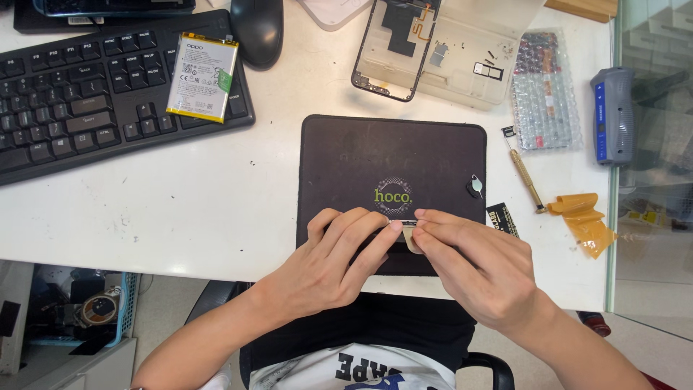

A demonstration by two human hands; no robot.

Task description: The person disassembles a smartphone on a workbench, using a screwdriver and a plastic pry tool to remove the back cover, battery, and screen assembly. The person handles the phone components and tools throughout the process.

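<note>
Together, left hand (328, 263) and right hand (476, 267) pinch what looks like a small metal strip (404, 224) over the black mat's (346, 159) near edge; uneven pulling could bend it.

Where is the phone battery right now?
In the head view, the phone battery lies upper left, resting on the right end of the black keyboard, just left of the black mouse.

Open white desk (216, 209) stretches left of the black work mat (393, 155), right up to the keyboard (101, 94) with a phone battery (203, 76) lying on its corner. To the right it's crowded: SIM pin (476, 186), small screwdriver (526, 178), crumpled amber tape (585, 220), bubble-wrapped part (545, 90). Behind the mat, a phone frame (393, 47) blocks the way; a mouse (257, 30) sits further left.
</note>
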